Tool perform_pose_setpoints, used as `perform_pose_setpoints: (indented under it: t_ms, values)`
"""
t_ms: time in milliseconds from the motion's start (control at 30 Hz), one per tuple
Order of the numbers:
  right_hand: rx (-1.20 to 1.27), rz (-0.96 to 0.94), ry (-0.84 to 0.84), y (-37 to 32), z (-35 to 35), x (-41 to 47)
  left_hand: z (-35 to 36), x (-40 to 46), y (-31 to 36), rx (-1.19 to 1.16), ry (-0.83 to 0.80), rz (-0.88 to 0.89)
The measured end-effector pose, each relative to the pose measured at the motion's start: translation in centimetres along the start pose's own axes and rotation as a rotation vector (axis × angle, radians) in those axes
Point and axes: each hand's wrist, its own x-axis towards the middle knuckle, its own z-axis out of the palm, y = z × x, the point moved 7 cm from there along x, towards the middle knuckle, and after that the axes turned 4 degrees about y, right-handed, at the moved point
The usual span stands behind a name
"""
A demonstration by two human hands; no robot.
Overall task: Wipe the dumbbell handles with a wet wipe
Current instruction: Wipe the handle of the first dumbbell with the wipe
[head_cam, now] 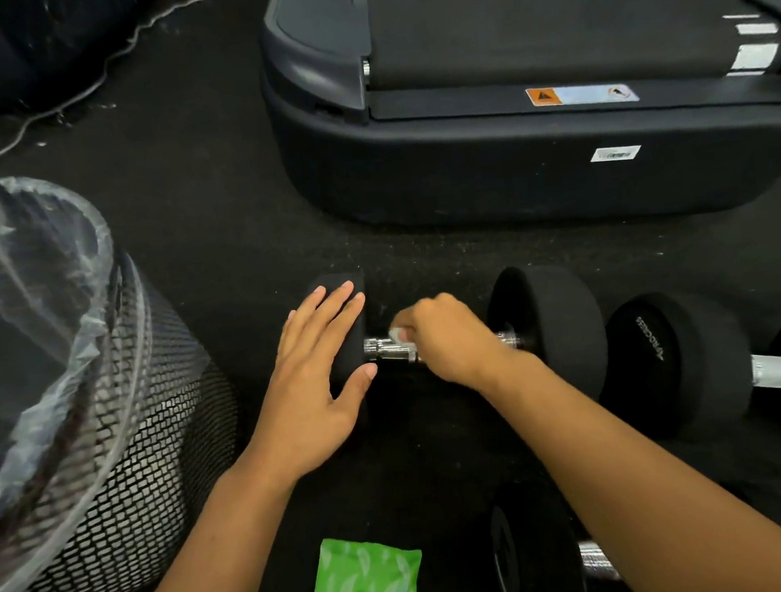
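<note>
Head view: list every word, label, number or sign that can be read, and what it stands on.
White lettering on the black rubber dumbbell head: too blurred to read.
Orange warning triangle sticker on the dark grey treadmill: a sign only, text too small.
White sticker on the treadmill base: unreadable.
Green wet wipe pack: white letters cut off by the frame edge, unreadable.
</note>
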Motion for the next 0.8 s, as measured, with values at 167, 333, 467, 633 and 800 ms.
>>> perform_pose_setpoints:
  t_ms: [167, 333, 467, 633, 800]
  values:
    - [-0.019, -0.040, 0.001, 0.8, 0.2, -1.7, 0.0, 0.1, 0.1, 0.012, -0.003, -0.007]
    - [-0.145, -0.090, 0.075, -2.8, 0.4, -1.7, 0.0, 0.0, 0.1, 0.016, -0.001, -0.012]
    - [-0.109, -0.180, 0.026, -1.9, 1.2, -3.9, 0.0, -0.1, 0.1, 0.026, -0.016, -0.006]
    - [-0.028, -0.143, 0.357, -1.0, -2.2, -5.8, -0.1, -0.2, 1.9, -0.006, 0.047, -0.025]
    - [0.210, -0.130, 0.541, -1.8, -5.7, -7.7, 0.2, 0.6, 5.2, -0.061, 0.167, -0.024]
